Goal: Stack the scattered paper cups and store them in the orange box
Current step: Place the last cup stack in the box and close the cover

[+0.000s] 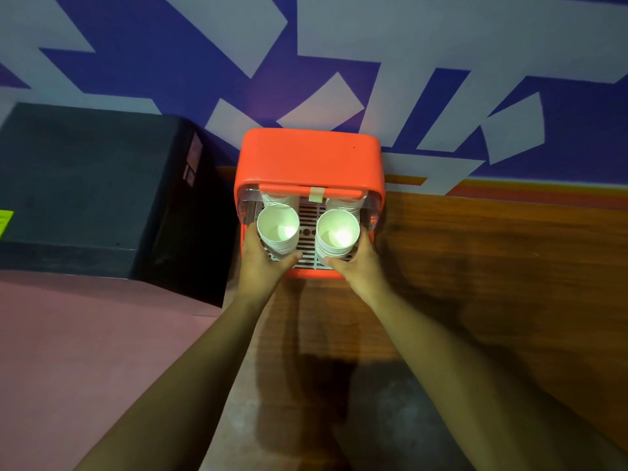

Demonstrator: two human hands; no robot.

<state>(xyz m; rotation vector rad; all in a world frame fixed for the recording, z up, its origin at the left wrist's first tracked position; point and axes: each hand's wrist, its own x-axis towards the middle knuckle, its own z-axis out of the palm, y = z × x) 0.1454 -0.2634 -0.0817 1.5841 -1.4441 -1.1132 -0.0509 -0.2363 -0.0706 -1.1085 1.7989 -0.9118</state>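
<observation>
An orange box (pixel 307 154) stands open against the wall, its lid raised and a white slatted tray inside. My left hand (pixel 263 258) is wrapped around a stack of white paper cups (pixel 278 229) at the box's left side. A second stack of white paper cups (pixel 336 232) sits at the right side, gripped by my right hand (pixel 356 266). Both stacks stand upright over the tray, mouths up. Two more stacks (pixel 277 198) show partly behind them, under the lid's edge.
A large black case (pixel 88 188) stands directly left of the box. The box rests on a brown wooden table (pixel 492 266) that runs to the right. A pinkish surface (pixel 85 334) lies at the lower left. A blue-and-white patterned wall rises behind.
</observation>
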